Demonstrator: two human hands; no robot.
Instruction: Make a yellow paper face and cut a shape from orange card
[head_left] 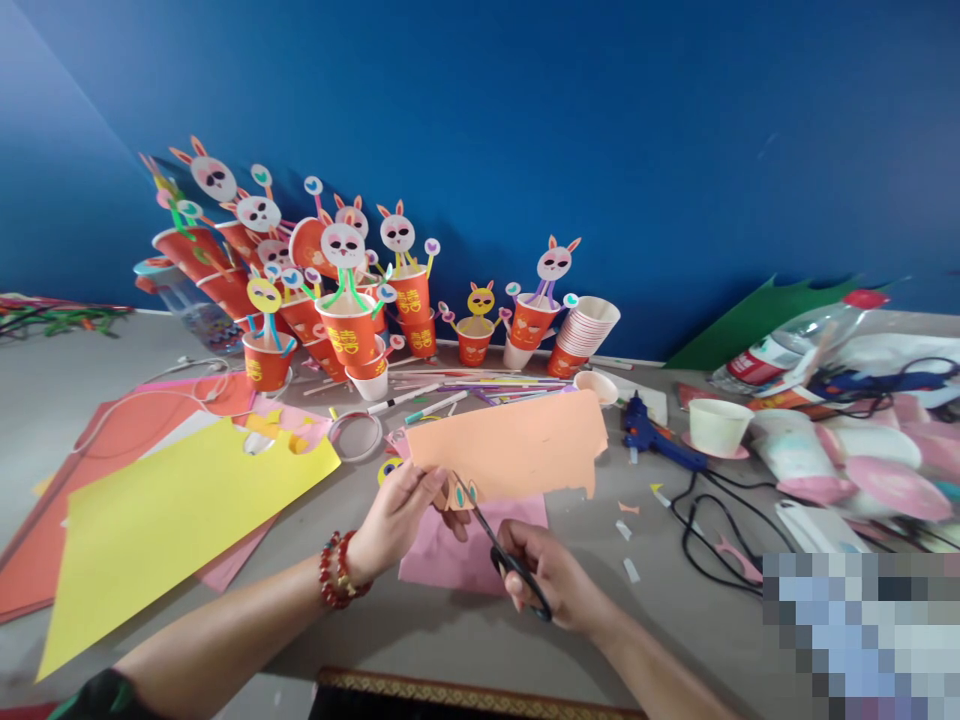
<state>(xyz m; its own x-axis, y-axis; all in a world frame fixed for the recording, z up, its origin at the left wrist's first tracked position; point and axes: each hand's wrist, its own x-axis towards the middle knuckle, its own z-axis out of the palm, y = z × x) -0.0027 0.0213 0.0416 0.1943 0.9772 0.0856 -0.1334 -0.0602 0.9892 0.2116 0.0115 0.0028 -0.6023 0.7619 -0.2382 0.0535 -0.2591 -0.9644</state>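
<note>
My left hand [405, 510] pinches the lower left edge of a peach paper sheet [510, 440] and holds it above the table. Drawn near that edge are small oval shapes with teal centres [465, 494]. A pair of black-handled scissors [521, 580] sits in my right hand [555, 570], fingers through the loops. Their blades reach up to the paper beside the ovals; whether they are parted I cannot make out. Beneath my hands lies a pink paper sheet [435, 550].
Yellow paper [180, 530] over red sheets lies at left. Red cups with paper rabbits [349, 330] line the blue wall, beside stacked cups [589, 325]. At right are a blue glue gun [652, 435], its black cable [686, 540], a pale cup [718, 427] and a plastic bottle [795, 345].
</note>
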